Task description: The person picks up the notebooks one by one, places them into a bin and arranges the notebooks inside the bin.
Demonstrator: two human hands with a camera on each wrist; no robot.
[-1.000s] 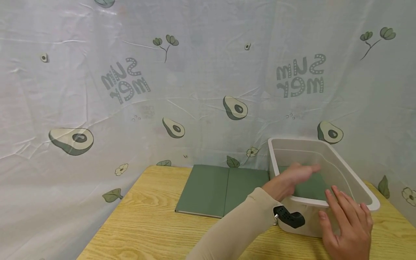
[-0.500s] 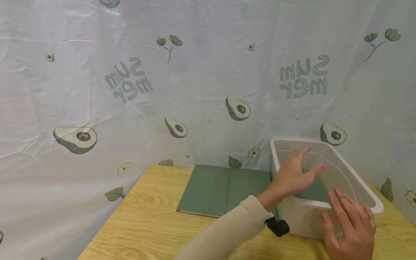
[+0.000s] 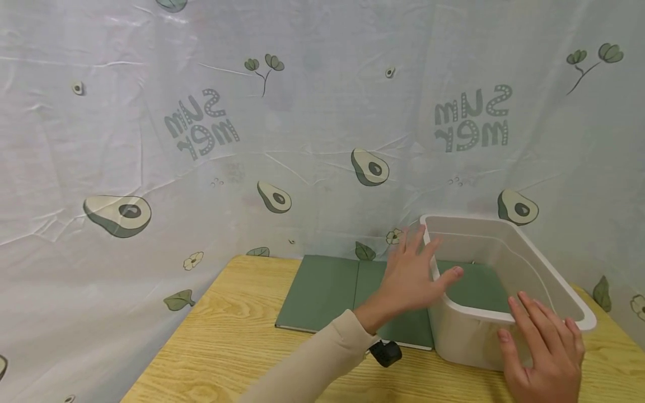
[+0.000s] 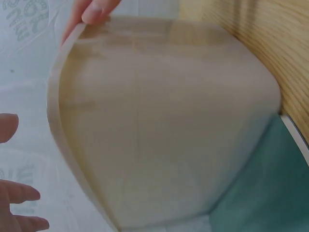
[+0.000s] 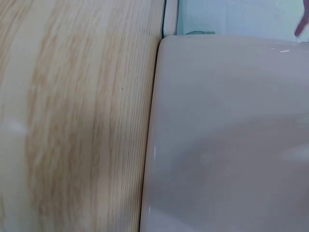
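Observation:
My left hand (image 3: 410, 280), fingers spread and holding nothing, is over the left rim of a pale beige plastic bin (image 3: 473, 336). Below it lies a flat green hardcover (image 3: 322, 291) with a pale page edge and a line down its middle; whether this is one open book or two side by side I cannot tell. Inside the bin a flat green piece (image 3: 476, 285) lies on the bottom. My right hand (image 3: 546, 358) rests against the bin's front right, straight fingertips at the rim and thumb on the outer wall. In the left wrist view, left fingertips (image 4: 19, 191) stand apart from the bin.
The wooden table (image 3: 221, 336) extends left and in front of the bin. A hanging curtain (image 3: 312, 112) printed with avocados closes off the back. A black wrist device (image 3: 385, 354) sits below my left sleeve (image 3: 312, 358).
My left hand has come up out of the bin and moved left to its left rim, fingers spreading, with nothing in it. The right hand and the bin have stayed put.

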